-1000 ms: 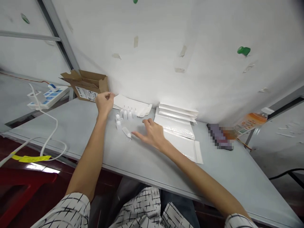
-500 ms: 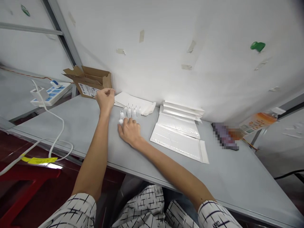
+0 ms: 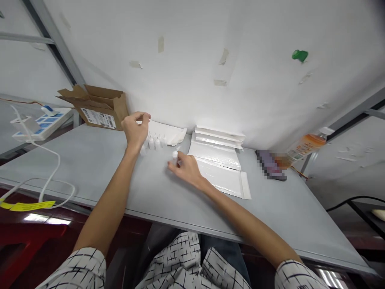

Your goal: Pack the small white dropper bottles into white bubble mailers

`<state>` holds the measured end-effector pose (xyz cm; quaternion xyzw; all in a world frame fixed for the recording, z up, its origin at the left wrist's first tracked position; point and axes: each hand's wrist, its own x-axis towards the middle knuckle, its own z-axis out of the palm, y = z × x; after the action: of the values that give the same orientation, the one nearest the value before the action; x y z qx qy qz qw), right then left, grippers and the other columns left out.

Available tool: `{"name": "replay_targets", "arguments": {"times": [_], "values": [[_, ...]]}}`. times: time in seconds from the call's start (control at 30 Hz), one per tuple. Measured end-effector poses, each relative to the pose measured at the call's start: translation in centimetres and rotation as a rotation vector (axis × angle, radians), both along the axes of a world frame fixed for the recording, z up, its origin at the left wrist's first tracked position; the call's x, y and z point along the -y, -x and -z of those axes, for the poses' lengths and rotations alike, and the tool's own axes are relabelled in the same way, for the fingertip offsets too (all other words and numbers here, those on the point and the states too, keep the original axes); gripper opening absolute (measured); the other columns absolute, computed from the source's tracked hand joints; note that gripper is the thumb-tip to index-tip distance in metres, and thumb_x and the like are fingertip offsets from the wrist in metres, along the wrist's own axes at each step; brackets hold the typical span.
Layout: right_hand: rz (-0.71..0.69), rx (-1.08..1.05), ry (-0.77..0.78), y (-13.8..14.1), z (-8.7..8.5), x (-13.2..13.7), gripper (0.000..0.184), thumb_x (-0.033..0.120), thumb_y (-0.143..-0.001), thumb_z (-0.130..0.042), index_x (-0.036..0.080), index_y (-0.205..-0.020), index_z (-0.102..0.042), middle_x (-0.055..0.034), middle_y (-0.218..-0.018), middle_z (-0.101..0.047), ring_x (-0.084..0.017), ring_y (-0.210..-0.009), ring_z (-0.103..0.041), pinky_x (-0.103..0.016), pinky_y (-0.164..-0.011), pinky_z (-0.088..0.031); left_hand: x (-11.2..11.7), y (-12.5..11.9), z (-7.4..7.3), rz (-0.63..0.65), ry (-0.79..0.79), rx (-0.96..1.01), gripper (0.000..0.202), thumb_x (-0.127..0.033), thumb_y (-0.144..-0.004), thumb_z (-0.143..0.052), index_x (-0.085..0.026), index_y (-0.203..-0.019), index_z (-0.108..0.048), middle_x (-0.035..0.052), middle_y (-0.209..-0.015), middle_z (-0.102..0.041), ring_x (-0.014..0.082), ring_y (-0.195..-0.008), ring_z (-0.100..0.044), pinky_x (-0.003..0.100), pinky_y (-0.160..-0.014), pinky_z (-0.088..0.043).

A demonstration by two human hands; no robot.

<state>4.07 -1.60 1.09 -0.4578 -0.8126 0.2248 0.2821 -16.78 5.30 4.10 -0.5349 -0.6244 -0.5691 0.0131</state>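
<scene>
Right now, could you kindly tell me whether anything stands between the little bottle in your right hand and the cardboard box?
Yes. From the bottle in the right hand toward the cardboard box, the row of small white bottles comes first, then the left hand, just past them.

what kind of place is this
Probably a small packing station: small white plastic bottles stand in a row on a grey worktable, beside white padded mailers and an open cardboard carton.

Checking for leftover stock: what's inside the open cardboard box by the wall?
The open cardboard box shows only its raised flaps and an outer barcode label. Its walls hide the contents, so I cannot tell.
</scene>
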Motion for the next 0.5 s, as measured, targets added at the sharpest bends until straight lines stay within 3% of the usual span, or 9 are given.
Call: {"name": "replay_targets", "arguments": {"times": [0.07, 0.2, 0.27, 0.37, 0.5], "values": [[0.029, -0.136, 0.015, -4.3, -0.4, 0.1, 0.019, 0.036, -0.081, -0.063, 0.021, -0.077, -0.052, 0.0022, -0.064, -0.060, -0.014, -0.059, -0.054, -0.026, -0.061, -0.039, 1.0, -3.5, 0.4, 0.121, -0.076, -0.081, 0.028, -0.030, -0.091, -0.045, -0.017, -0.087, -0.069, 0.0070, -0.096, -0.073, 0.0197, -0.088, -0.068, 0.028, -0.069, -0.054], [0.156, -0.349, 0.054, -13.0, -0.5, -0.5, 0.034, 0.047, -0.074, -0.073, 0.020, -0.072, -0.052, 0.0008, -0.065, -0.058, -0.014, -0.060, -0.052, -0.025, -0.057, -0.039, 4.0, -12.0, 3.0, 0.641, -0.099, -0.519, 0.027, -0.029, -0.095, -0.047, -0.019, -0.086, -0.070, 0.0063, -0.097, -0.074, 0.0195, -0.092, -0.067, 0.031, -0.078, -0.052], [0.248, -0.388, 0.051, -16.7, -0.3, -1.1, 0.035, 0.047, -0.069, -0.077, 0.019, -0.068, -0.055, 0.0007, -0.064, -0.056, -0.013, -0.060, -0.050, -0.025, -0.055, -0.038, 5.4, -15.7, 4.6, 0.835, -0.053, -0.742, 0.028, -0.030, -0.098, -0.046, -0.019, -0.093, -0.071, 0.0079, -0.104, -0.073, 0.0201, -0.095, -0.066, 0.032, -0.078, -0.051], [0.319, -0.446, 0.109, -20.5, -0.2, -2.0, 0.034, 0.046, -0.066, -0.078, 0.016, -0.075, -0.066, -0.0021, -0.071, -0.060, -0.013, -0.060, -0.049, -0.025, -0.050, -0.036, 6.3, -18.8, 6.4, 0.934, 0.000, -0.988, 0.035, -0.039, -0.099, -0.045, -0.016, -0.115, -0.067, 0.0150, -0.128, -0.065, 0.0277, -0.118, -0.059, 0.040, -0.094, -0.046], [0.344, -0.500, 0.219, -22.3, -0.4, -2.0, 0.033, 0.043, -0.061, -0.081, 0.014, -0.068, -0.067, -0.0089, -0.095, -0.067, -0.008, -0.056, -0.045, -0.024, -0.045, -0.032, 5.9, -18.7, 7.0, 0.933, 0.068, -1.043, 0.047, -0.046, -0.102, -0.038, -0.015, -0.131, -0.058, 0.0170, -0.141, -0.056, 0.0287, -0.131, -0.051, 0.043, -0.104, -0.038]]}}
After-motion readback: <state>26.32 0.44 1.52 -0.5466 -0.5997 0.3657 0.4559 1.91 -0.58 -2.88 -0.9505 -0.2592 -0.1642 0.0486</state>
